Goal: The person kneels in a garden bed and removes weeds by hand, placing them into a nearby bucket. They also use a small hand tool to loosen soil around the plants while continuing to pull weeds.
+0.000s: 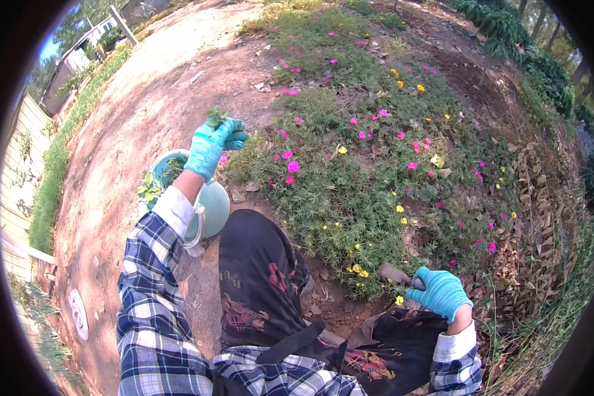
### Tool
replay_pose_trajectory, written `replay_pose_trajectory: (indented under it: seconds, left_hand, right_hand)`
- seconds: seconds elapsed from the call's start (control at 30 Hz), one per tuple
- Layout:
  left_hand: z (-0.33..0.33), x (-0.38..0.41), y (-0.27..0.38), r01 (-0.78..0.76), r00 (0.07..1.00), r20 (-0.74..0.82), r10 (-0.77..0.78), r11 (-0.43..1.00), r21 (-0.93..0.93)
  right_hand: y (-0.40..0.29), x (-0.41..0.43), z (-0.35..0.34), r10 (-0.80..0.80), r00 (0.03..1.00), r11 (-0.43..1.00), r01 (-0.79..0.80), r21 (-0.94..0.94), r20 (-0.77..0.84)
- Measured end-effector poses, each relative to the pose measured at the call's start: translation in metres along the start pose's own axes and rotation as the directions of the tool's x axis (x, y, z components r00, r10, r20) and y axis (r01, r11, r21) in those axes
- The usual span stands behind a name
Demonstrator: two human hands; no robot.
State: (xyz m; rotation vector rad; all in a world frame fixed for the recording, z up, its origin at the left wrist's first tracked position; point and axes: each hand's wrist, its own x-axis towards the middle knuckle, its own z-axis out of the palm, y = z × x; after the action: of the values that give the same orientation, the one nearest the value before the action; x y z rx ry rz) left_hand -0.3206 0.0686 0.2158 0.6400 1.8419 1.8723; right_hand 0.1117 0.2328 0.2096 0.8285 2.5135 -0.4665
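Note:
My left hand [213,143], in a turquoise knitted glove, is raised above a pale green bucket [215,208] and grips a small sprig of green leaves [216,116]. More leafy plants [150,189] lie in the bucket and poke over its rim. At the lower right my right hand [440,294], gloved alike, is closed around the handle of a small hand tool. The tool's flat, soil-covered blade [393,273] points left at the edge of the low flowering plants [336,222], which bear pink and yellow blooms. Leaves partly hide its lower edge.
Bare soil [128,123] runs along the left side, with a round whitish cover [78,314] lying on it. Grass borders a paved strip at the far left. Dry leaves [537,213] and long weeds lie to the right. My bent knees frame the soil just before me.

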Motion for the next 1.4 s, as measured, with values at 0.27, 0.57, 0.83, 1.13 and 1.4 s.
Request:
replay_pose_trajectory:
  seconds: [0.27,0.57,0.83,1.13,1.4]
  left_hand:
    - [-0.196,-0.058,0.007,0.202,0.973,-0.227,0.033,0.346,0.916]
    - [-0.152,-0.087,-0.058,-0.170,0.925,0.013,0.380,0.382,0.909]
    - [-0.095,-0.128,-0.115,-0.451,0.892,0.379,0.245,0.433,0.781]
    - [-0.083,-0.152,-0.183,-0.265,0.931,0.358,-0.073,0.540,0.799]
    - [-0.040,-0.144,-0.223,-0.242,0.878,0.424,-0.221,0.558,0.793]
  right_hand:
    - [0.002,0.004,0.008,0.012,0.999,0.999,-0.014,-0.037,-0.050]
    - [0.000,0.010,0.009,0.093,0.996,0.995,-0.093,-0.041,-0.012]
    - [0.005,0.010,0.012,0.161,0.987,0.987,-0.161,0.013,0.009]
    - [0.006,0.011,0.012,0.151,0.989,0.988,-0.150,-0.024,0.011]
    - [0.007,0.010,0.012,0.188,0.981,0.982,-0.189,0.019,0.047]
